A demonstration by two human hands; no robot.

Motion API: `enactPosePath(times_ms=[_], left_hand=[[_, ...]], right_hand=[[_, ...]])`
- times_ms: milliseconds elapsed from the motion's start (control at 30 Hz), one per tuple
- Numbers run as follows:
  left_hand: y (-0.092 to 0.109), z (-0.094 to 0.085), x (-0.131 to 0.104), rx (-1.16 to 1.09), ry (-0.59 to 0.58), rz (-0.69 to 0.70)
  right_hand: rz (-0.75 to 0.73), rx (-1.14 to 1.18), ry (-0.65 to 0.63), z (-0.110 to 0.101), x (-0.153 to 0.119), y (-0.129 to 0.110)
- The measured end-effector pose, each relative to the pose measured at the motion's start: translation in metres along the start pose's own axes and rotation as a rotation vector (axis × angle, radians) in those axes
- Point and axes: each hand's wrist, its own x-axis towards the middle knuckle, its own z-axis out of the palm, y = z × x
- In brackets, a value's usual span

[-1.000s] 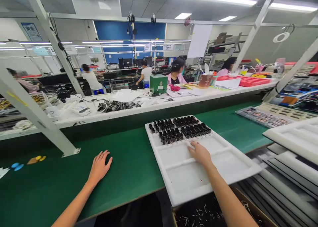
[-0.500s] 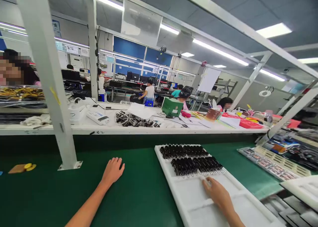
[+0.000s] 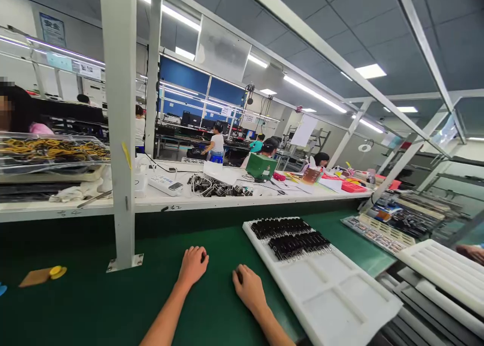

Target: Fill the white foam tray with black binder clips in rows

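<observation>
My left hand lies palm down on the green belt, fingers loosely together, holding nothing. My right hand rests on the belt beside it, just left of a white foam tray; its fingers curl and I cannot see anything in them. The tray's far compartments hold several small black parts; its near compartments are bare.
A white frame post stands on the belt at left, with a brown card and yellow pieces beyond it. The raised shelf carries cables and a green box. More trays lie at right. Other people work behind.
My right hand left the white tray and came down on the belt to its left. My left hand stayed on the belt. The view swung left and upward.
</observation>
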Motion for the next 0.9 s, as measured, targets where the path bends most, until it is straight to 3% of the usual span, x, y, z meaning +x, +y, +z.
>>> enactPosePath(times_ms=[67,167,333,567,733,900], left_hand=[[-0.002,0.000,0.002,-0.020,-0.001,-0.013],[-0.001,0.001,0.005,-0.024,0.012,-0.049],[0.004,0.006,0.009,0.001,0.007,-0.048],[0.008,0.009,0.015,0.044,-0.002,-0.048],[0.013,0.011,0.021,0.066,-0.009,-0.103],[0.024,0.020,0.039,0.136,0.005,-0.207]], right_hand=[[0.100,-0.088,-0.009,0.015,0.015,-0.021],[0.086,-0.129,-0.053,0.019,0.036,-0.032],[0.054,-0.105,-0.116,0.021,0.068,-0.030],[0.119,-0.060,-0.113,0.042,0.129,-0.017],[0.158,-0.010,-0.105,0.049,0.149,-0.008],[0.009,0.034,-0.043,0.053,0.165,-0.020]])
